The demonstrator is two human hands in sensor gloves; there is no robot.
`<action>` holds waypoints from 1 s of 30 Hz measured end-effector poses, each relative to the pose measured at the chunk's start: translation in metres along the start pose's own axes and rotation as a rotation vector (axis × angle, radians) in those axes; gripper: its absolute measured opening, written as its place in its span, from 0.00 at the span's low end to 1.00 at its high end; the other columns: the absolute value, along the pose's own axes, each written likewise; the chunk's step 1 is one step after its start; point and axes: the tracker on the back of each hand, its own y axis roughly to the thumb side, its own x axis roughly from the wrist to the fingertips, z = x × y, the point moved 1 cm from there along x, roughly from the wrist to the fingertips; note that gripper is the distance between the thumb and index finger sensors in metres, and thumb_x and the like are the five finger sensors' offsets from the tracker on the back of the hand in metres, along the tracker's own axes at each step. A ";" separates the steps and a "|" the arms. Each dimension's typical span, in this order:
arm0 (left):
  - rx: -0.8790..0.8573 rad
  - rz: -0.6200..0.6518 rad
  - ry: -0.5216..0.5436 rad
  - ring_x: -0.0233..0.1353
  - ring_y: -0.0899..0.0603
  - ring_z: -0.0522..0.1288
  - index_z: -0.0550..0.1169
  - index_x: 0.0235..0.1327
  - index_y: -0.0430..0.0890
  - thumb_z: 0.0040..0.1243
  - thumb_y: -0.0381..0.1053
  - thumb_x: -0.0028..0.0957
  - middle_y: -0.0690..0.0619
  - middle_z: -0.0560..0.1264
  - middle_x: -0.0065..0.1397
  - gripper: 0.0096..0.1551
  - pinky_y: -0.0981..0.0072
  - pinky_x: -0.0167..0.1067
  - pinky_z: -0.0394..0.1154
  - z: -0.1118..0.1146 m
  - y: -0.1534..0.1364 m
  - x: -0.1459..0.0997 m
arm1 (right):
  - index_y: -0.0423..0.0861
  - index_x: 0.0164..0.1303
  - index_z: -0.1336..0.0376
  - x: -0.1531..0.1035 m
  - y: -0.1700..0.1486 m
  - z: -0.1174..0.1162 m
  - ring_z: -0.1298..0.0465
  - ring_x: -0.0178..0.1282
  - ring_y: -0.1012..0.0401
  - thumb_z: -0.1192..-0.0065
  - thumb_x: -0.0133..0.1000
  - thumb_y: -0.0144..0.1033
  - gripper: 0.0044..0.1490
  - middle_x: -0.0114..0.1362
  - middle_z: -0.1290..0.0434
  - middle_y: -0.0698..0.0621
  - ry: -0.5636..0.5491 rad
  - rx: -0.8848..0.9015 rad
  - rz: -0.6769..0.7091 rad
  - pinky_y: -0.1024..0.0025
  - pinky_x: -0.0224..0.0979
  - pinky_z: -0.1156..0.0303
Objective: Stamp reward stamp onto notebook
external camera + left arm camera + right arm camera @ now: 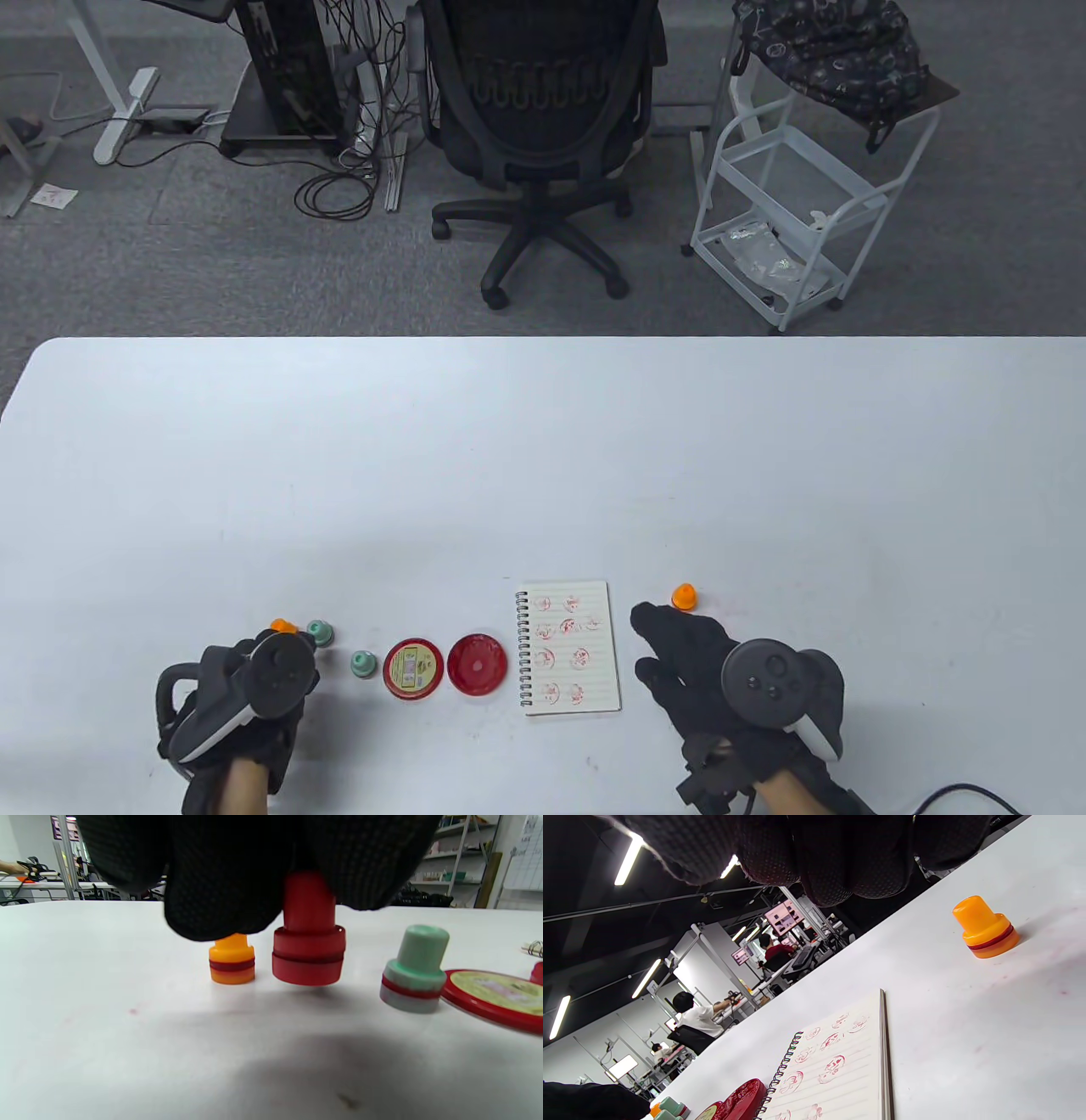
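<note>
My left hand (280,679) sits at the table's near left, and its fingers (225,878) grip the top of a red stamp (308,942). In the left wrist view the stamp hangs upright just above the table; the table view hides it under the hand. The spiral notebook (568,647) lies open in the near middle, its lined page (835,1065) covered with several red stamp prints. My right hand (674,649) lies just right of the notebook with straight fingers, holding nothing. An open red ink pad (476,665) sits left of the notebook.
The ink pad's lid (413,669) lies beside the pad. Two green stamps (363,663) (318,631) and an orange stamp (282,626) stand near my left hand. Another orange stamp (684,596) stands beyond my right fingertips. An office chair (534,127) and white cart (789,195) stand past the table.
</note>
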 end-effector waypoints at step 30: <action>-0.173 0.252 0.379 0.64 0.30 0.77 0.76 0.73 0.42 0.64 0.61 0.52 0.37 0.74 0.73 0.39 0.37 0.62 0.72 -0.049 0.076 -0.011 | 0.49 0.74 0.42 -0.001 0.000 0.007 0.34 0.75 0.41 0.40 0.50 0.48 0.40 0.77 0.36 0.44 -0.020 -0.062 0.015 0.39 0.74 0.38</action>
